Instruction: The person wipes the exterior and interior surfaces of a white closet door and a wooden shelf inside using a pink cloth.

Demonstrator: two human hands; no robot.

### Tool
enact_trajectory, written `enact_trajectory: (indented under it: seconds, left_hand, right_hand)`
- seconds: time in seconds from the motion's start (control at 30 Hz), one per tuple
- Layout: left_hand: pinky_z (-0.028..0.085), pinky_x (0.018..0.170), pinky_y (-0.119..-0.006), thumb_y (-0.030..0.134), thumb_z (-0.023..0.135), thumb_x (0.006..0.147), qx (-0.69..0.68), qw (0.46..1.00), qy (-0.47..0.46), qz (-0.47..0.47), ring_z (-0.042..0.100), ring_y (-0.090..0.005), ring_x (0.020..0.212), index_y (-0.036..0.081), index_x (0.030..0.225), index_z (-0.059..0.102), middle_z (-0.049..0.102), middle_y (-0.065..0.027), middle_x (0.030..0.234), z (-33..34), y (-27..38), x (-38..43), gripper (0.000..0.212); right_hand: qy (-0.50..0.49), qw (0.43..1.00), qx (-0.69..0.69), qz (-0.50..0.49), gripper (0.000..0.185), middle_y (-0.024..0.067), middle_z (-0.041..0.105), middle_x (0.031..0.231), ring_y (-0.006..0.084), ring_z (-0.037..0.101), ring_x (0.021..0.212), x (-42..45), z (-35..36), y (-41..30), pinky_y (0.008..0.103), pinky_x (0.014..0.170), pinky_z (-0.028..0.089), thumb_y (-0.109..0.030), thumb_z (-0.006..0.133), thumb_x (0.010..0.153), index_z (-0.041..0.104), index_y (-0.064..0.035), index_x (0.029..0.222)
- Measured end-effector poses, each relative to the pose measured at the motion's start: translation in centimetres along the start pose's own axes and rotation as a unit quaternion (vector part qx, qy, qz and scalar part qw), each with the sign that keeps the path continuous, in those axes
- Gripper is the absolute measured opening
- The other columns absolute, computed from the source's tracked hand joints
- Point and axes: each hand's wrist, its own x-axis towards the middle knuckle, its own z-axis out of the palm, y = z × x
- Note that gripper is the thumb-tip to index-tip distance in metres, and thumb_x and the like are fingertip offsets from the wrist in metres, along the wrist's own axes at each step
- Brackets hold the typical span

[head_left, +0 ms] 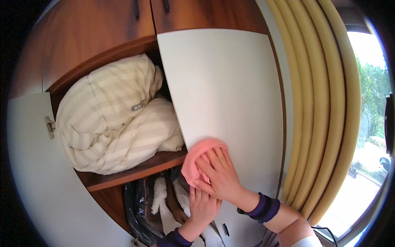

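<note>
A pink cloth [193, 154] lies bunched against a white cabinet door panel [222, 86], near the panel's left edge. My right hand [217, 173] presses on the cloth with its fingers spread over it. Just below, my left hand [203, 205] is raised with its fingertips by the lower edge of the cloth; whether it touches the cloth or the panel is hard to tell. Both wrists wear dark purple bands.
Left of the panel, a striped cream duvet [117, 117] fills a wooden shelf [139, 177]. Hanging clothes and a black plastic cover [140, 213] are below. Another white door [34, 160] stands open at left. Yellow curtains [321, 102] hang beside a window at right.
</note>
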Motion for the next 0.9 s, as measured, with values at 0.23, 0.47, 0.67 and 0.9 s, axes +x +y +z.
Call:
enact_trajectory:
  seconds: [0.23, 0.47, 0.67, 0.9]
  left_hand:
    - [0.020, 0.109, -0.065, 0.025, 0.069, 0.079, 0.038, 0.998, 0.052, -0.003, 0.028, -0.0591, 0.129, -0.005, 0.137, 0.039, 0.032, -0.0388, 0.137, -6.0, -1.7, 9.4, 0.072]
    - [0.019, 0.111, -0.063, 0.023, 0.068, 0.080, 0.084, 0.989, 0.119, 0.022, 0.027, -0.0563, 0.131, -0.010, 0.135, 0.040, 0.035, -0.0370, 0.135, -9.8, -2.3, 16.2, 0.070]
    - [0.017, 0.112, -0.061, 0.026, 0.068, 0.080, 0.103, 0.986, 0.126, 0.043, 0.026, -0.0546, 0.133, -0.009, 0.133, 0.044, 0.035, -0.0357, 0.137, -10.5, -2.1, 20.4, 0.068]
    - [0.016, 0.115, -0.058, 0.034, 0.070, 0.080, 0.147, 0.980, 0.100, 0.093, 0.027, -0.0478, 0.136, -0.004, 0.133, 0.047, 0.036, -0.0295, 0.140, -7.8, -0.3, 25.5, 0.069]
  right_hand:
    - [0.071, 0.994, 0.006, -0.083, 0.056, 0.0255, 0.046, 0.135, 0.0433, 0.038, 0.130, 10.7, -1.6, 0.7, 0.0538, 0.112, 0.024, -0.035, 0.063, 0.086, 0.053, -0.0032, 0.130]
    - [0.134, 0.982, -0.011, -0.132, 0.057, 0.0267, 0.042, 0.139, 0.0446, 0.035, 0.133, 17.3, -2.6, 3.0, 0.0521, 0.113, 0.023, -0.032, 0.063, 0.085, 0.052, -0.0030, 0.132]
    - [0.147, 0.981, -0.038, -0.123, 0.059, 0.0268, 0.039, 0.142, 0.0446, 0.032, 0.135, 20.4, -4.1, 6.2, 0.0510, 0.115, 0.022, -0.033, 0.062, 0.085, 0.051, -0.0025, 0.134]
    - [0.157, 0.984, -0.082, -0.033, 0.062, 0.0240, 0.033, 0.147, 0.0405, 0.027, 0.139, 20.3, -6.9, 12.0, 0.0474, 0.115, 0.021, -0.036, 0.058, 0.088, 0.045, -0.0012, 0.138]
